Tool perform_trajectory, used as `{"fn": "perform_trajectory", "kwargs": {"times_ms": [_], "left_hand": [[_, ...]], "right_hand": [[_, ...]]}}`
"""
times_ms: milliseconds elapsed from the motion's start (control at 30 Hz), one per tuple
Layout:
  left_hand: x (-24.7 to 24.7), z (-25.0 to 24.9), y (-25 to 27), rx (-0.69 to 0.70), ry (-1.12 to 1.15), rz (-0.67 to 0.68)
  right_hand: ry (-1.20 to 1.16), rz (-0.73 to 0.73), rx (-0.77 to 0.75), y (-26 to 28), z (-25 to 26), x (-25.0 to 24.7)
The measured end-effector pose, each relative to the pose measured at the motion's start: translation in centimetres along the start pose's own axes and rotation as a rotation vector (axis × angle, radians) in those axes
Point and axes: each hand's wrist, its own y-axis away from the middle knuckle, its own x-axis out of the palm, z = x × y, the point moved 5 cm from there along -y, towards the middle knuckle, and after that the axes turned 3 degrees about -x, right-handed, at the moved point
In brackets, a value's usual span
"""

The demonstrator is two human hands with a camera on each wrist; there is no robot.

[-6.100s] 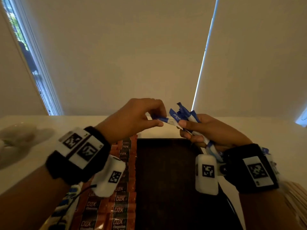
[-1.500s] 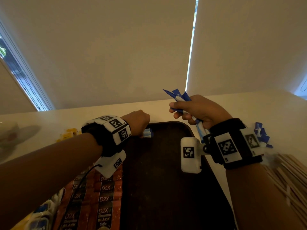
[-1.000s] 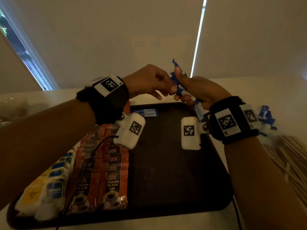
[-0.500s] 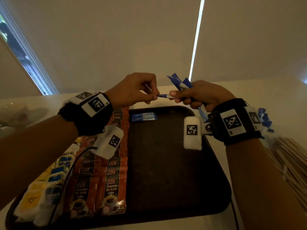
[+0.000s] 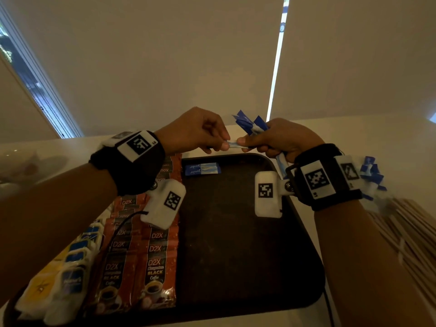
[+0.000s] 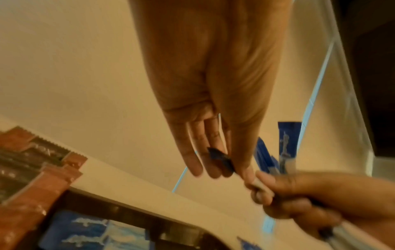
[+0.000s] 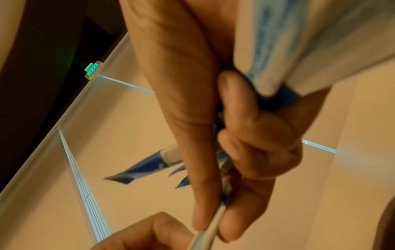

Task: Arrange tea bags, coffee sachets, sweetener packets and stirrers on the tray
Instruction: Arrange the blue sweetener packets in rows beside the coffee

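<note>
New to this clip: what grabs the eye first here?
The two hands meeting above the far edge of the dark tray: the left hand pinches one end of a blue-and-white sweetener packet held out of the bunch of packets gripped by the right hand. Next, the red-brown coffee sachets lined along the tray's left side.

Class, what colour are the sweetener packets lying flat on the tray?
The sweetener packets are blue with a pale white patch; the head view shows them best.
</note>
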Motion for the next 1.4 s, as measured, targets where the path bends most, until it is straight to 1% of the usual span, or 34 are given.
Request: {"fn": "perform_trajectory", "kwargs": {"times_ms": [133,233,267,333,433,633,733,900,1033,1267,1333,1400], "left_hand": [[0.5,-0.9,0.4,0.176,-0.397,-0.111],[0.3,-0.5,0.0,0.214,-0.569,-0.152],[0.0,-0.2,-0.1,0.202,-0.618,-0.151],[-0.2,0.9,-0.4,0.127,-0.678,-0.117],[0.4,2.7,-0.3,-0.033,-0.704,0.018],[2.7,4.8,-0.8,-0.205,-0.862,0.209],[3.3,5.3,-0.9,-0.254,-0.882,0.261],[3.6,5.0,-1.0,-0.213,-0.870,0.219],[3.9,5.2,-1.1,-0.223,-0.856,0.226],[3.4,5.6,-1.5,-0.198,-0.885,0.208],[2.9,5.3,-1.5,-0.180,-0.858,0.163],[1.6,4.0,-1.5,-0.117,-0.710,0.012]], "right_hand": [[0.017,-0.017,0.000,-0.2,0.0,0.4],[0.038,-0.020,0.008,-0.2,0.0,0.5],[0.039,-0.027,0.003,-0.2,0.0,0.4],[0.027,-0.054,-0.012,-0.1,-0.1,0.0],[0.032,-0.070,-0.015,0.0,-0.2,-0.4],[0.019,-0.031,-0.004,0.0,0.1,0.2],[0.023,-0.022,-0.003,0.1,0.1,0.2],[0.026,-0.025,-0.010,0.1,0.3,0.0],[0.026,-0.020,0.001,0.1,0.2,0.2],[0.046,0.004,0.039,-0.1,-0.1,0.5],[0.052,0.022,0.045,-0.1,-0.2,0.7],[0.053,0.046,0.044,-0.2,-0.3,1.0]]}}
